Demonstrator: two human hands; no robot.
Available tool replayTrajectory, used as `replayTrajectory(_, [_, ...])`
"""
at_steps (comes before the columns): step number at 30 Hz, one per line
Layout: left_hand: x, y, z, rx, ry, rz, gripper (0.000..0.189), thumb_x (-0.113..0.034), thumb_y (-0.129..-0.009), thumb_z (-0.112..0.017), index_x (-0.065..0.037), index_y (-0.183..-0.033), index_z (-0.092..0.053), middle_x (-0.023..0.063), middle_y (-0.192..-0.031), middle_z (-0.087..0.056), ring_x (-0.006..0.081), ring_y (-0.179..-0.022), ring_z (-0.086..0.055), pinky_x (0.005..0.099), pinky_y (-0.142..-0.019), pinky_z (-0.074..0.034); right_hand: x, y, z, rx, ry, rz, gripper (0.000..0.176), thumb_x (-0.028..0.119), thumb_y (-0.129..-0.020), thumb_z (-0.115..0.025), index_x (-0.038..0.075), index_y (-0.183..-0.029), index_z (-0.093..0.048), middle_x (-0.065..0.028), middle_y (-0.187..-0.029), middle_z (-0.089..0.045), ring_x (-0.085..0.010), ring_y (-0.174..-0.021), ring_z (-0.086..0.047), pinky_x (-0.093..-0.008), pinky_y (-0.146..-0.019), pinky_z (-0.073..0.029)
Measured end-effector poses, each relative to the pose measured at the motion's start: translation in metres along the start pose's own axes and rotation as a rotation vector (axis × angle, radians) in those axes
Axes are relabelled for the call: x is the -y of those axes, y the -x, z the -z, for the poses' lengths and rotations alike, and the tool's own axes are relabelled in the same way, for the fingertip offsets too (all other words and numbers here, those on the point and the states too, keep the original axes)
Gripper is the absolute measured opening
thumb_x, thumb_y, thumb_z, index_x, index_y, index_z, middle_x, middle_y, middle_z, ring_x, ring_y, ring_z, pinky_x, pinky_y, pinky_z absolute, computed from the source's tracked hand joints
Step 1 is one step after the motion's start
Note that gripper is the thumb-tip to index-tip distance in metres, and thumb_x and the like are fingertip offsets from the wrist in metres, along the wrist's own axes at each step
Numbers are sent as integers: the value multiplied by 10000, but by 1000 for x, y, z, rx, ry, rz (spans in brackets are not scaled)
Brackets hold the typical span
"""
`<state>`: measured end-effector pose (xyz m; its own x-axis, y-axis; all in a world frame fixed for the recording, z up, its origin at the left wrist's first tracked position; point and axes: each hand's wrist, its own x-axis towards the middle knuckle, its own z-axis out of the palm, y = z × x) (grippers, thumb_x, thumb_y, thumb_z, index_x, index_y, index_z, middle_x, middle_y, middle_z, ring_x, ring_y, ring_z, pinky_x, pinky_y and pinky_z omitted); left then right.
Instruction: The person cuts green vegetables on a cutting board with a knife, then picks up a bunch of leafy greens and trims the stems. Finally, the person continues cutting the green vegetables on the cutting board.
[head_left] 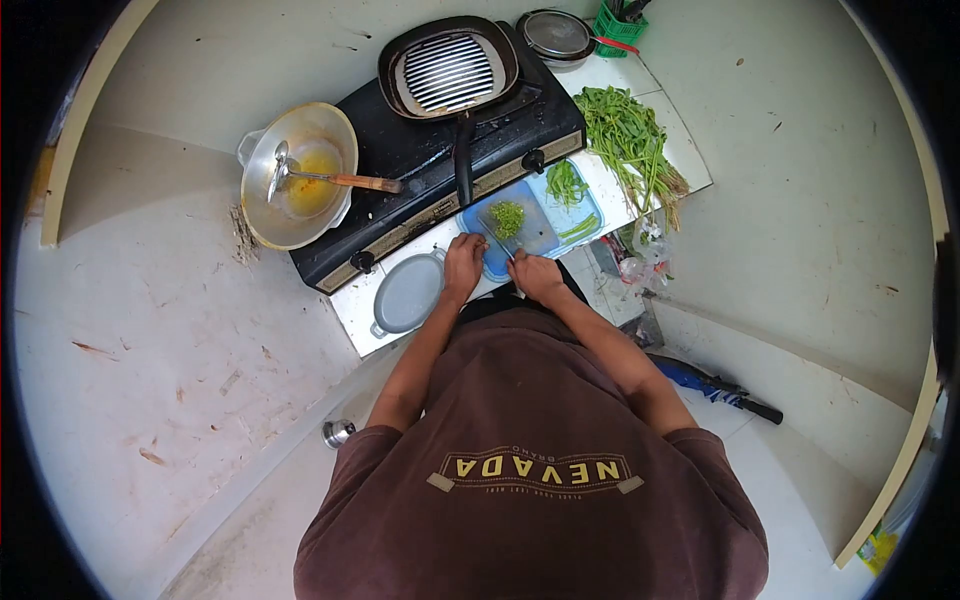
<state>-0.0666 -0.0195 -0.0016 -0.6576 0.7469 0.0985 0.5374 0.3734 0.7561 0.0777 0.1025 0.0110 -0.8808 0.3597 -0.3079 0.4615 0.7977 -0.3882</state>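
On a blue cutting board lies a small heap of finely chopped greens. A knife lies across the board beside the heap, its handle end at my right hand, whose fingers are closed round it. My left hand is at the board's left edge, fingers bent together; whatever is between them is too small to name. Cut green stems and a few longer pieces rest on the board's right part. A bunch of leafy greens lies beyond the board.
A black stove holds a grill pan and a large pot with a ladle. Near my left arm is a grey oval dish. A green basket stands at the back; plastic bags lie right.
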Motion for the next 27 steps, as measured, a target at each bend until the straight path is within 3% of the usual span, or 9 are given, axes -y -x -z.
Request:
replayTrajectory(3, [-3, -4, 0, 2, -43, -71, 64, -21, -866, -662, 2, -919, -689, 184, -902, -662, 385, -894, -637, 476, -812, -503, -1, -2, 6, -20, -11, 7, 426, 380, -1035, -471, -22, -969, -599, -229, -772, -715, -390, -742, -727, -489, -690, -582])
replayTrajectory(11, [3, -4, -3, 53, 64, 33, 56, -22, -868, -664, 9, -912, -681, 186, -901, -659, 394, -885, -646, 476, -795, -513, 1, -3, 4, 13, -32, 21, 432, 381, -1032, -474, -32, -991, -592, -242, -774, -710, -417, -759, -717, -505, -702, -573])
replayTrajectory(21, [3, 1, -2, 34, 88, 55, 69, 1, -846, -678, 17, -913, -678, 206, -891, -642, 412, -861, -638, 479, -775, -515, 2, -4, 3, 0, 20, 23, 411, 357, -1025, -473, -31, -1010, -607, -210, -797, -729, -374, -759, -736, -474, -697, -586])
replayTrajectory(27, [3, -1, -2, 1, -2, -42, 67, 18, -843, -648, 14, -891, -695, 205, -877, -652, 403, -860, -643, 483, -793, -519, 2, -11, -2, -4, 34, 32, 402, 361, -1026, -474, -19, -987, -600, -211, -782, -726, -367, -753, -737, -469, -681, -586])
